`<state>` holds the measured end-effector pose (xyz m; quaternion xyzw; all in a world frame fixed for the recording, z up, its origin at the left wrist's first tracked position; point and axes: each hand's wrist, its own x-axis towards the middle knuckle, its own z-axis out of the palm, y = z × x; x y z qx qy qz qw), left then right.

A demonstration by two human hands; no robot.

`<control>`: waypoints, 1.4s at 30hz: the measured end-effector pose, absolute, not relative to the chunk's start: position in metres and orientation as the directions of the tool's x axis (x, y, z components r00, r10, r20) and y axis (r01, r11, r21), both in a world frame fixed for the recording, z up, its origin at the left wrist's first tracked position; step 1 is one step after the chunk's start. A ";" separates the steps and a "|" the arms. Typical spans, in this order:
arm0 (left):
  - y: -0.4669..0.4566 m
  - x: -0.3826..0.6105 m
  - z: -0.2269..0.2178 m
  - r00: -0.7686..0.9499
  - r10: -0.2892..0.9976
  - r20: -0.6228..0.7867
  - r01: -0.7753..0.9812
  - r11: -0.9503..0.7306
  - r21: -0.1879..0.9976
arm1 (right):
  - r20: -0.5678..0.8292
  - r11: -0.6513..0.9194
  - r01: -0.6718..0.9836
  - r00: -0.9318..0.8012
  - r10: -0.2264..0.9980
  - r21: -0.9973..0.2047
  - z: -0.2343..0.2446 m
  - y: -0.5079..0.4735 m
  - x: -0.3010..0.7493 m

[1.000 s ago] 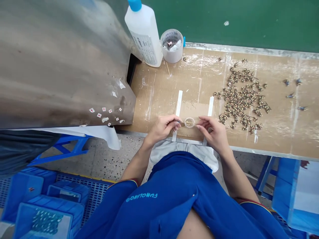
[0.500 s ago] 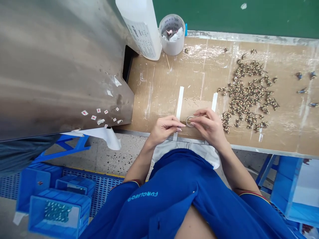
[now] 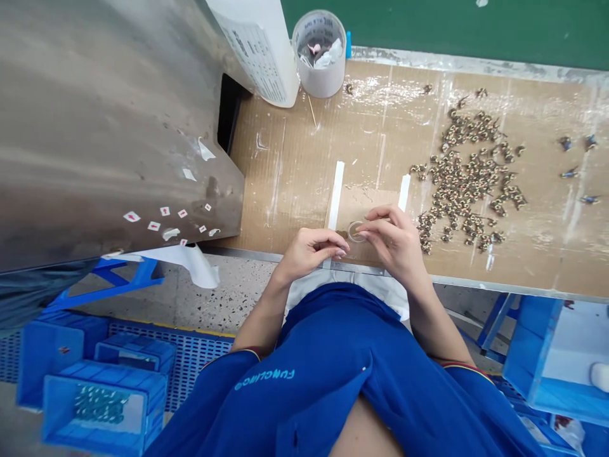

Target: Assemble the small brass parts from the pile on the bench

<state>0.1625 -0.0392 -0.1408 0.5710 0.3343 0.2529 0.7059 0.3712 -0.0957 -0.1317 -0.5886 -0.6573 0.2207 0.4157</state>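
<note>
The right hand point(image 3: 394, 244) pinches a small clear ring point(image 3: 354, 231) lightly at its rim with its fingertips point(image 3: 365, 231), a steady hold above the worktop point(image 3: 285, 190); whether the curled left hand point(image 3: 311, 249) grips anything cannot be told.

The right hand point(image 3: 394, 244) has its fingertips point(image 3: 365, 227) touching a small ring point(image 3: 354, 231), and the left hand point(image 3: 311, 251) lies just left of it, both over a cardboard-topped workbench point(image 3: 285, 190). Beyond the fingers stand a tub point(image 3: 320, 79) and, to its left, a bottle point(image 3: 257, 57). A heap of small metal parts point(image 3: 464, 184) lies right of the fingers; a steel panel point(image 3: 118, 127) stands well left.
</note>
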 end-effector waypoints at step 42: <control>-0.045 0.165 -0.151 0.627 0.770 -0.118 0.106 0.066 0.992 | 0.247 0.166 0.557 0.073 0.966 -0.814 -0.118 -0.105 0.352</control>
